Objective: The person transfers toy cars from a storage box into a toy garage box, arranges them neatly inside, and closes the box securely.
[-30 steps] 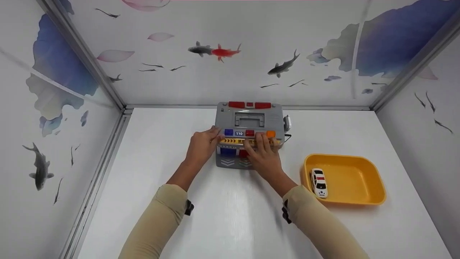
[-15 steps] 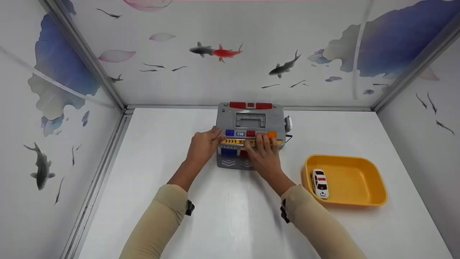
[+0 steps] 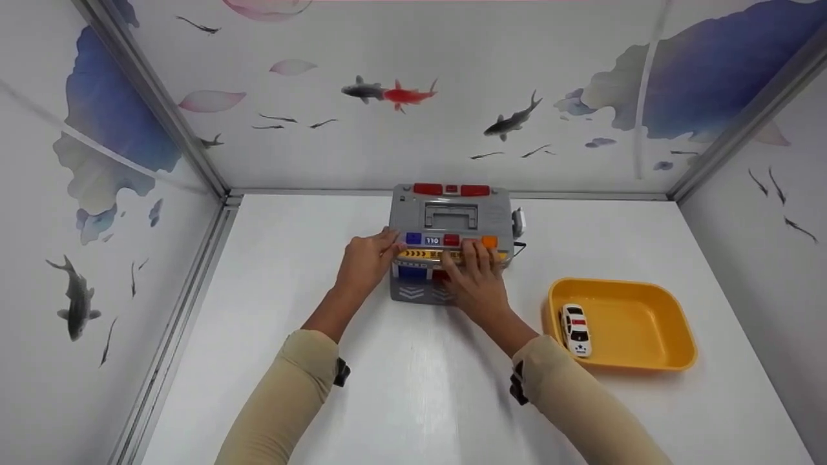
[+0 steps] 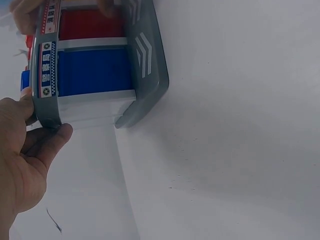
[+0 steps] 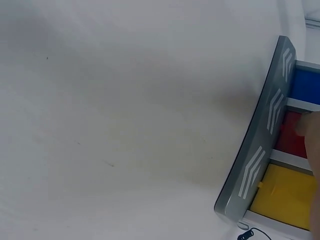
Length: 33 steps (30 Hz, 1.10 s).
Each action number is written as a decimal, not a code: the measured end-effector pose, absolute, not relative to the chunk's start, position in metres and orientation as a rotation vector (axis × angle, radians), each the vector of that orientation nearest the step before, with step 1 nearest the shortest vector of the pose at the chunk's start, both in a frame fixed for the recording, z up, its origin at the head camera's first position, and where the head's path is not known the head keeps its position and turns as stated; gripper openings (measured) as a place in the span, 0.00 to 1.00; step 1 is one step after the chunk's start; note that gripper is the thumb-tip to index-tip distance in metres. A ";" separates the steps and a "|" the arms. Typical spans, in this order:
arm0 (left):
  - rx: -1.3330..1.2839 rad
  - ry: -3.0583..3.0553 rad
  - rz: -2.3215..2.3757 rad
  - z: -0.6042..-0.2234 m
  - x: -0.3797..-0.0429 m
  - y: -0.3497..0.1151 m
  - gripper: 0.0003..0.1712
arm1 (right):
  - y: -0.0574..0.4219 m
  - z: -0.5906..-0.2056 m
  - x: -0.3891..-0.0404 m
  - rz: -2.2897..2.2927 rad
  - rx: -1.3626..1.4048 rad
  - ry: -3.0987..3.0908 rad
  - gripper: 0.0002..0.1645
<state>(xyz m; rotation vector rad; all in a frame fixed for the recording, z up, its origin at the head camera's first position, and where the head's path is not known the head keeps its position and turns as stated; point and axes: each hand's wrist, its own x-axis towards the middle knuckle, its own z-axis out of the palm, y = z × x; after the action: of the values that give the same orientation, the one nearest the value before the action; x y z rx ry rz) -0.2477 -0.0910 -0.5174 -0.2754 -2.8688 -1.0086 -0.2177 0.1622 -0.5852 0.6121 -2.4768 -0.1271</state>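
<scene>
A grey toy police station garage (image 3: 452, 223) stands against the back wall, with coloured buttons on its roof. My left hand (image 3: 363, 263) grips the roof's front left corner, thumb on top and fingers at the side. My right hand (image 3: 479, 287) holds the roof's front edge, several fingers on top near the orange button (image 3: 489, 241). One of its digits is at the red door (image 5: 291, 136). The blue door (image 4: 95, 71) and yellow door (image 5: 284, 195) look shut. In the head view, the right hand hides the yellow door.
A yellow tray (image 3: 636, 323) sits to the right, with a white toy police car (image 3: 575, 330) along its left side. A white piece (image 3: 519, 222) and a dark cord (image 3: 519, 247) stick out from the garage's right side. Printed walls (image 3: 413, 148) enclose the table.
Both hands keep their places on the garage, and the car stays in the tray. My right forearm has shifted very slightly to the right.
</scene>
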 end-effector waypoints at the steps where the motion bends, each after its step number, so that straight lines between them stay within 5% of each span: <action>1: -0.273 -2.873 -1.010 -0.517 -0.247 -0.091 0.28 | 0.162 -0.583 -0.216 -0.090 0.625 -2.495 0.45; 17: -0.354 -2.893 -0.926 -0.511 -0.249 -0.094 0.28 | 0.146 -0.528 -0.213 0.134 0.984 -2.511 0.36; 33: -0.438 -2.935 -0.924 -0.503 -0.252 -0.099 0.25 | 0.131 -0.510 -0.225 0.252 1.087 -2.716 0.44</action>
<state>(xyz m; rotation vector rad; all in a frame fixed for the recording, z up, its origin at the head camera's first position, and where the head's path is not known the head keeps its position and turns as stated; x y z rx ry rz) -0.2517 -0.0992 -0.5033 -0.4379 -2.9352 -0.9239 -0.2246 0.1306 -0.5096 1.0868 -2.7158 0.2525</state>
